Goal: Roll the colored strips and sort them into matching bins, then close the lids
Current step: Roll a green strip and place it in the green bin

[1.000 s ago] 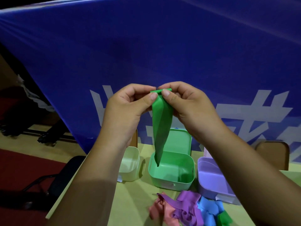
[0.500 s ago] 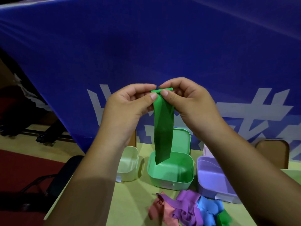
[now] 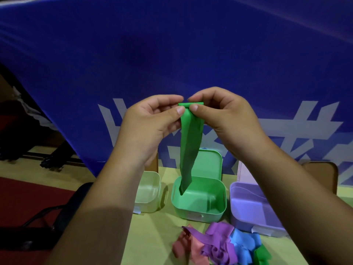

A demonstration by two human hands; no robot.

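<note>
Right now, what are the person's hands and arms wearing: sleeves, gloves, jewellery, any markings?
Both are bare. The left hand and right hand wear no gloves, and no rings or watch show. The left forearm and right forearm are uncovered to the frame edge, no sleeve in view. Thumbnails look short and unpainted.

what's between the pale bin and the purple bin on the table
The green bin, lid open, sits between the pale bin and purple bin; the green strip hangs over it. Head view.
</note>
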